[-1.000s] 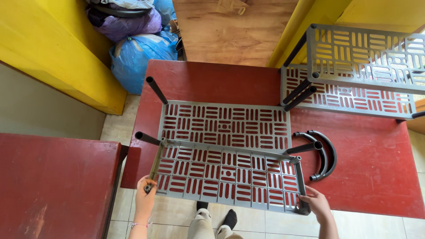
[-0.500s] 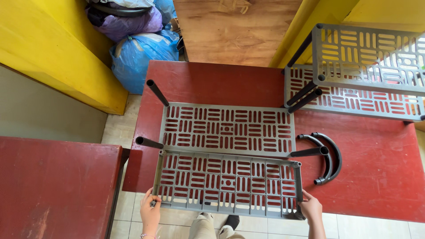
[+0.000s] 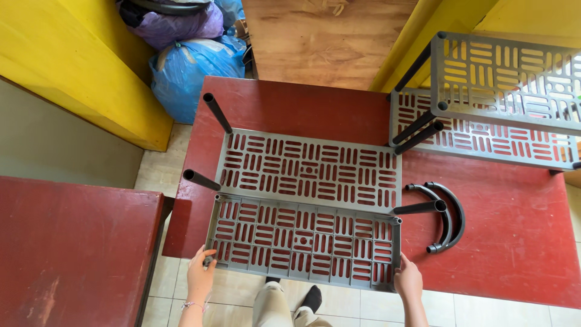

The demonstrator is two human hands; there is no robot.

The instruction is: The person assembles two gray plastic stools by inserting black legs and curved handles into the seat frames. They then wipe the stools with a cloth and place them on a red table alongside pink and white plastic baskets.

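Left hand (image 3: 200,275): at 7 o'clock of the frame, fingers curled over the near left corner of the loose shelf panel (image 3: 302,241), gripping its rim.
Right hand (image 3: 408,280): at 5 o'clock, fingers closed on the near right corner of the same panel.
Loose shelf panel: grey slotted plastic, held tilted over the near edge of the red table (image 3: 508,242), far edge touching the assembled shelf (image 3: 308,169).
Assembled shelf: flat on the table at centre, black tubes (image 3: 216,112) sticking out from the corners.
Curved black pieces (image 3: 448,215): on the table at 3 o'clock, just beside the right tube.
Second rack (image 3: 502,103): at 2 o'clock, two grey tiers.
Blue bag (image 3: 190,69): on the floor at 11 o'clock.
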